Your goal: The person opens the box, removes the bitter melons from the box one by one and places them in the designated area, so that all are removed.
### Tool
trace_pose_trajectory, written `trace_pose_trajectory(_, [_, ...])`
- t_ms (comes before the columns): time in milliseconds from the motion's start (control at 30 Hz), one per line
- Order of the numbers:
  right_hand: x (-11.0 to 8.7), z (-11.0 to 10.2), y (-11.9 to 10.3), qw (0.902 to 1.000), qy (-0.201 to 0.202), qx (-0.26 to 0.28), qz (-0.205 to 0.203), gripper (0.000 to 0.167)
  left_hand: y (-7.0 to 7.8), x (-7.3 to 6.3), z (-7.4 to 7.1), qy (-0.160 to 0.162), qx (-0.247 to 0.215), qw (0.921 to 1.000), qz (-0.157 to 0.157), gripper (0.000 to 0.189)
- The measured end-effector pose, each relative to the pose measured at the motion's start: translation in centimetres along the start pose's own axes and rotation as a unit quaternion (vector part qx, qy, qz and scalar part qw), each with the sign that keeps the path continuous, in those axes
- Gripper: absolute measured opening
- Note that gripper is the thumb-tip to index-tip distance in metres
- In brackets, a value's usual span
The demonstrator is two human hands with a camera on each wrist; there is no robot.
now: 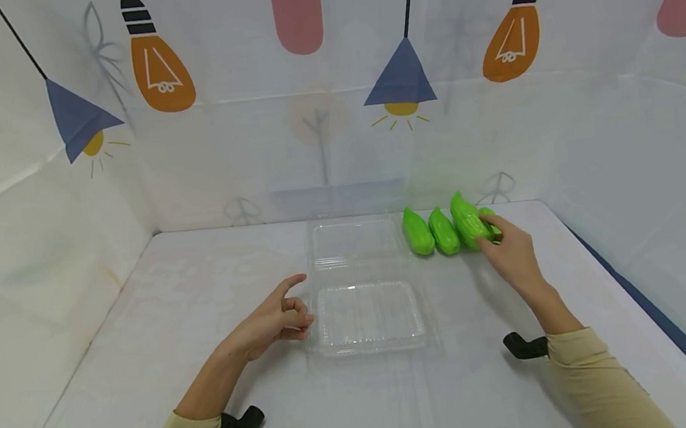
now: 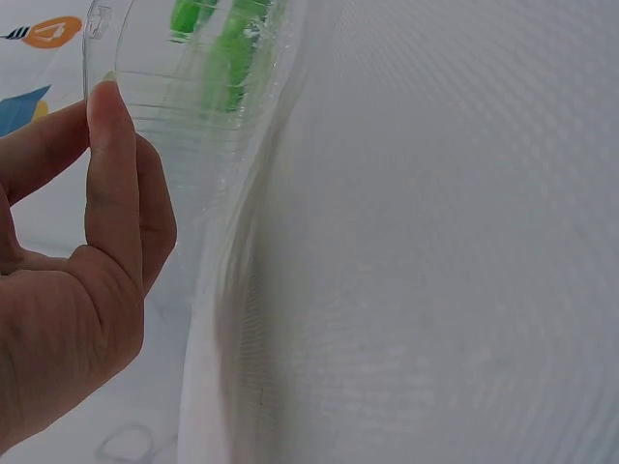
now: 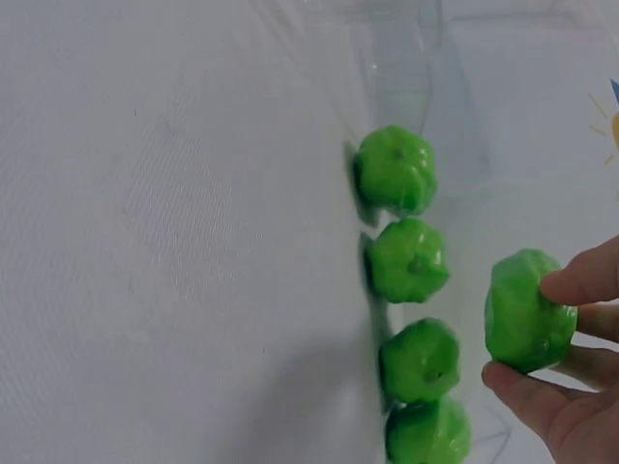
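A hinged clear plastic container (image 1: 374, 345) lies opened out, its lid (image 1: 355, 242) toward the back wall. My left hand (image 1: 274, 322) is at its left side; in the left wrist view the thumb and fingers pinch the container's rim (image 2: 89, 60), with the index finger extended in the head view. My right hand (image 1: 512, 252) holds a glossy green, ridged bitter melon (image 1: 466, 218) between thumb and fingertips, raised off the table in the right wrist view. Several like it stand in a row right of the lid, including one bitter melon (image 1: 417, 232) and a neighbouring bitter melon (image 3: 408, 261).
The white-covered table (image 1: 200, 285) meets a patterned cloth wall (image 1: 230, 156) at the back, with cloth sides left and right. A black wrist mount (image 1: 244, 423) sits at the left sleeve and another mount (image 1: 525, 345) at the right.
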State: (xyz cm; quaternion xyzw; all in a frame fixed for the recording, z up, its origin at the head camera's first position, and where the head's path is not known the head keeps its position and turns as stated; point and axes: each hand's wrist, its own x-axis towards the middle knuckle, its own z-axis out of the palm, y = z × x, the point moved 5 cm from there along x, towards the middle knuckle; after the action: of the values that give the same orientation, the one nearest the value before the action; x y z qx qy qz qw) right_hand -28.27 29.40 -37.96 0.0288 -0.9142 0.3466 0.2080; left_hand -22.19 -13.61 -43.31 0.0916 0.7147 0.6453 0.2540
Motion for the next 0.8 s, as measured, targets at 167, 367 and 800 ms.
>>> trace_pose_trajectory(167, [0.1, -0.6, 1.2, 0.9999, 0.001, -0.010, 0.010, 0.046, 0.0, 0.0, 0.0, -0.001, -0.001, 1.0000, -0.001, 0.089])
trace_pose_trajectory(367, [0.4, -1.4, 2.3, 0.9997, 0.008, -0.019, 0.013, 0.046, -0.1, 0.0, -0.1, -0.001, -0.002, 1.0000, -0.003, 0.089])
trace_pose_trajectory(800, [1.3, -2.8, 4.0, 0.9985, 0.013, -0.038, 0.038, 0.047, -0.2, 0.0, -0.1, -0.001, -0.003, 1.0000, -0.005, 0.089])
